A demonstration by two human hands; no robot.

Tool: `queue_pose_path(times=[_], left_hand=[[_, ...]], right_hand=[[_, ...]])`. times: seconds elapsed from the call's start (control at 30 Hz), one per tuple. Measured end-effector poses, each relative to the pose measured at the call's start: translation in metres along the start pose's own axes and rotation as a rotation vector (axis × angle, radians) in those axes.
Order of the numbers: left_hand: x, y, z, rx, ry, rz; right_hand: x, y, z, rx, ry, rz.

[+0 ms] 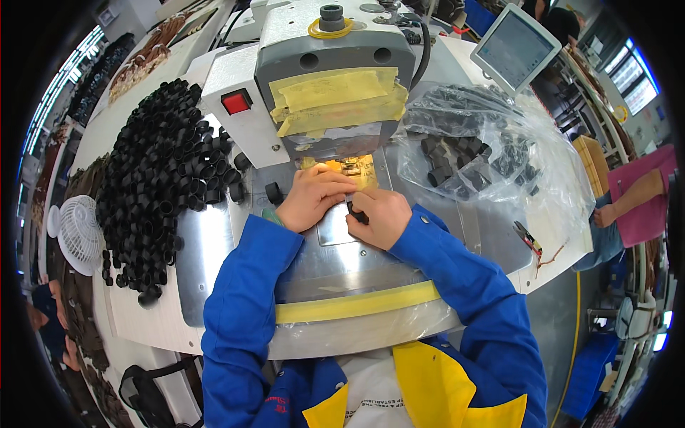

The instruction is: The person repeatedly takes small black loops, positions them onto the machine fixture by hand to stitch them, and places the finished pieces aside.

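A black band loop [357, 213] sits in my right hand [385, 217], pinched between the thumb and curled fingers. Right against it, my left hand [314, 197] has its fingers bent and pressed together; whatever they hold is hidden. Both hands work at the lit brass-coloured plate [365, 171] under the head of a grey and white sewing machine [335, 53]. Yellow tape [335, 100] covers the front of that head. One loose black loop [273, 192] lies on the metal table just left of my left hand.
Many black loops [164, 157] are heaped at the left, beside a white fan [80, 235]. At the right lie a clear plastic bag [492, 143] of dark pieces and thread snips [528, 237]. A screen [517, 48] stands behind; another person's arm [631, 200] shows far right.
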State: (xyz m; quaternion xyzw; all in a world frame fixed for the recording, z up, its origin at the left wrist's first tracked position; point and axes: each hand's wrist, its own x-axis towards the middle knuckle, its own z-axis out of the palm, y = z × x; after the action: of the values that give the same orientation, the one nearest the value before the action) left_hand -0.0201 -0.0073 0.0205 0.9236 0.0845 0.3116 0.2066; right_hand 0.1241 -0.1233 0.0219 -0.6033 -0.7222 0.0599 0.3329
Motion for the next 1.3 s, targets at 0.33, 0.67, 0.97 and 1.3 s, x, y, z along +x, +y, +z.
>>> queue_pose_path(times=[0.33, 0.67, 0.97, 1.3], left_hand=[[0.007, -0.004, 0.017, -0.275, 0.058, -0.8], [0.009, -0.012, 0.025, -0.279, 0.105, -0.844], [0.009, -0.011, 0.024, -0.281, 0.098, -0.849], [0.01, -0.009, 0.022, -0.304, 0.091, -0.869]], right_hand=[[0.028, 0.052, 0.003, 0.099, 0.04, -0.154], [0.038, 0.052, 0.002, 0.225, 0.052, 0.279], [0.039, 0.05, 0.002, 0.185, 0.06, 0.273], [0.038, 0.047, 0.0, 0.2, 0.041, 0.299]])
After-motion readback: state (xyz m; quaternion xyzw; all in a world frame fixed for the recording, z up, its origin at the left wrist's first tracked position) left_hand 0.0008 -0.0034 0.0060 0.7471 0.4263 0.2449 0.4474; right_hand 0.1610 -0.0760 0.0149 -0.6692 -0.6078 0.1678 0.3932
